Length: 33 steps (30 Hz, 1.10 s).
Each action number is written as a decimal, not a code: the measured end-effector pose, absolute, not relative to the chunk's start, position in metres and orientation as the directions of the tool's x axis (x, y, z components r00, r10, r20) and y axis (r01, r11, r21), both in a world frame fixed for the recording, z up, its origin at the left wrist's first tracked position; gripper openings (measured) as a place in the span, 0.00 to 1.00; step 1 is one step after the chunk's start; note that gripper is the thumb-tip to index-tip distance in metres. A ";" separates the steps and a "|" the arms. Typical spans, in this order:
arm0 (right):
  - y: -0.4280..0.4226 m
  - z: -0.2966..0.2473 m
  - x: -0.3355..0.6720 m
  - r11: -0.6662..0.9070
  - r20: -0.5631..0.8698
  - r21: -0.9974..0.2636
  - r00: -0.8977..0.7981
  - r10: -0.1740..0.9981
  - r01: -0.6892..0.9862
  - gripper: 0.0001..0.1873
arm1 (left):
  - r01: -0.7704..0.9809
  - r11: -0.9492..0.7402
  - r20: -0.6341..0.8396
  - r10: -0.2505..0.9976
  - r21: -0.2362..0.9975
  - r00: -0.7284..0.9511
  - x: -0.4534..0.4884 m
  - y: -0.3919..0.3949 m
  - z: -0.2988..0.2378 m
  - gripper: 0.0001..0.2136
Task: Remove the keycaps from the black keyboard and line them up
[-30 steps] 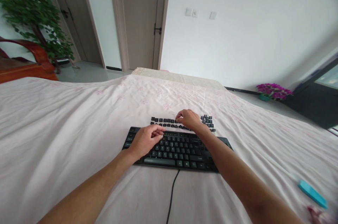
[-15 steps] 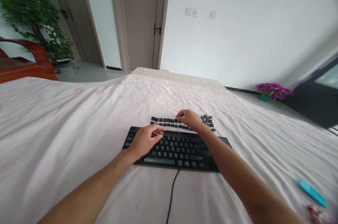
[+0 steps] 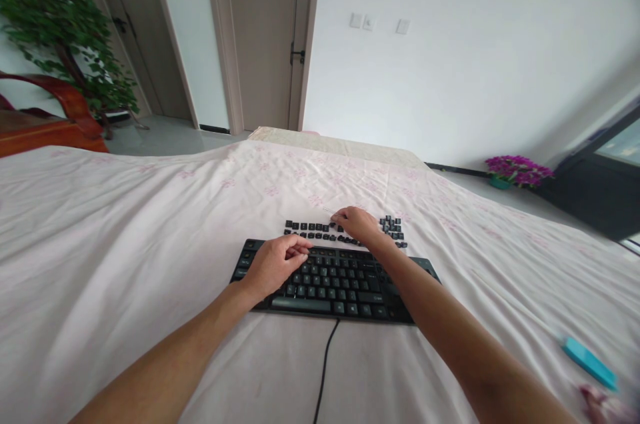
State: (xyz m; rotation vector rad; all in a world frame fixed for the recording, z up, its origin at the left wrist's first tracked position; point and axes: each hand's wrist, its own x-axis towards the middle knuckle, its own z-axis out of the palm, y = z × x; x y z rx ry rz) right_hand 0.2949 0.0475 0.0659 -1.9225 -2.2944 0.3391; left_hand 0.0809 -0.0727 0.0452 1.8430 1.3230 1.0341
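A black keyboard (image 3: pixel 303 305) lies on the bed sheet, its cable running toward me. My left hand (image 3: pixel 277 265) rests over its upper left part, fingers loosely bent, thumb apart from them, with nothing visible in it. Just beyond the keyboard, loose black keycaps (image 3: pixel 303 227) stand in rows. My right hand (image 3: pixel 354 222) is pinched over the far row, and a thin pale stick-like tool (image 3: pixel 327 210) juts out leftward from its fingers. One keycap (image 3: pixel 333 225) sits right under those fingertips; whether they touch it I cannot tell. The palm side of this hand is hidden.
More keycaps (image 3: pixel 392 227) are grouped right of my right wrist. A flat turquoise object (image 3: pixel 590 363) lies on the patterned sheet (image 3: pixel 150 244) at the right, near a blurred pinkish thing (image 3: pixel 600 404). A wooden chair (image 3: pixel 55 117) and plant (image 3: pixel 55 24) stand at the left.
My right hand has shifted very slightly left along the far keycap row, and a keycap now shows below its fingers. My left hand and the keyboard stay put.
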 end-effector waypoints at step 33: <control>0.041 0.069 0.297 0.180 -0.037 -0.227 -0.193 0.980 0.957 0.16 | 0.461 -0.296 0.232 0.954 0.837 0.190 0.080 -0.072 0.045 0.11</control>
